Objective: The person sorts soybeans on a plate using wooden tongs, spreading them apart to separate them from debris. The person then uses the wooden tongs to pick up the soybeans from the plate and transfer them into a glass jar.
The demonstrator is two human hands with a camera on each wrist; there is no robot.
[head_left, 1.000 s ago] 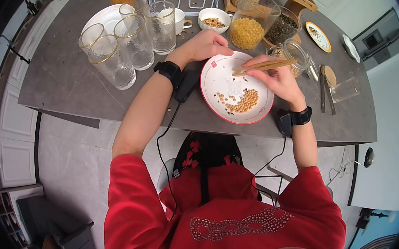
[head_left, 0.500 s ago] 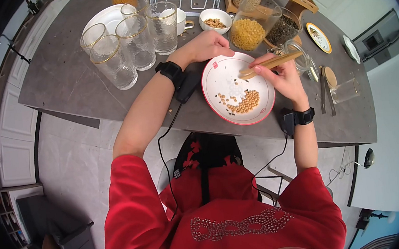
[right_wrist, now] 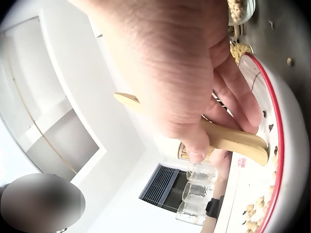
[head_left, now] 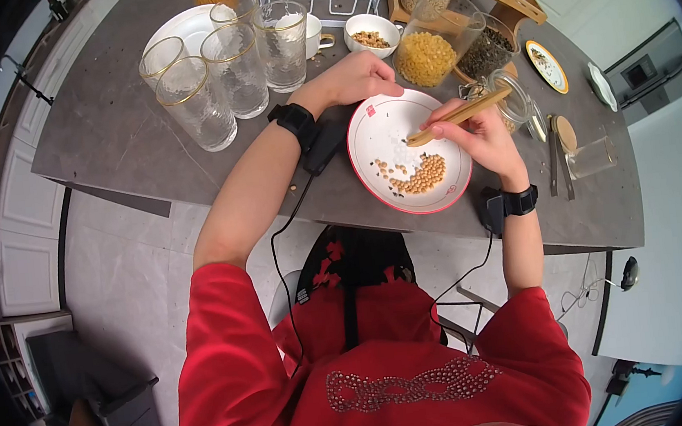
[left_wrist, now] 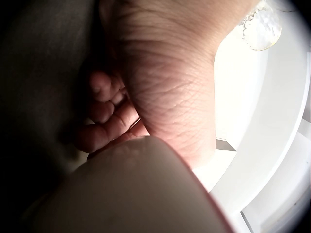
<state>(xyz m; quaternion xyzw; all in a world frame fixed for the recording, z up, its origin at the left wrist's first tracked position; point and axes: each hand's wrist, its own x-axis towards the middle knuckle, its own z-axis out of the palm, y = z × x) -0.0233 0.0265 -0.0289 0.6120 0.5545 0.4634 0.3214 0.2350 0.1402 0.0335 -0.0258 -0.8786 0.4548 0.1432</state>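
Observation:
A white bowl (head_left: pixel 368 138) with a red rim stands near the table's front edge. Tan beans (head_left: pixel 424 176) lie heaped in its near part, with several dark seed bits (head_left: pixel 396 194) scattered about. My left hand (head_left: pixel 357 78) grips the bowl's far-left rim, fingers curled beside the outer wall in the left wrist view. In my right hand (head_left: pixel 477 138) I hold wooden tongs (head_left: pixel 479 107) between thumb and fingers, over the bowl's right side. Their tips are close together and low over the bowl's inside, near dark bits; whether they pinch one I cannot tell.
Several gold-rimmed glasses (head_left: pixel 239 75) stand at the left. Behind the bowl are a small bowl of nuts (head_left: pixel 371 39), a container of yellow pasta (head_left: pixel 425 59) and an open glass jar (head_left: pixel 514 99). Dark metal tongs (head_left: pixel 553 155) and a clear glass (head_left: pixel 593 157) lie at the right.
The wooden tongs have swung in my right hand, and their tips have come closer together and moved down toward the bowl's middle. My left hand has stayed at the rim.

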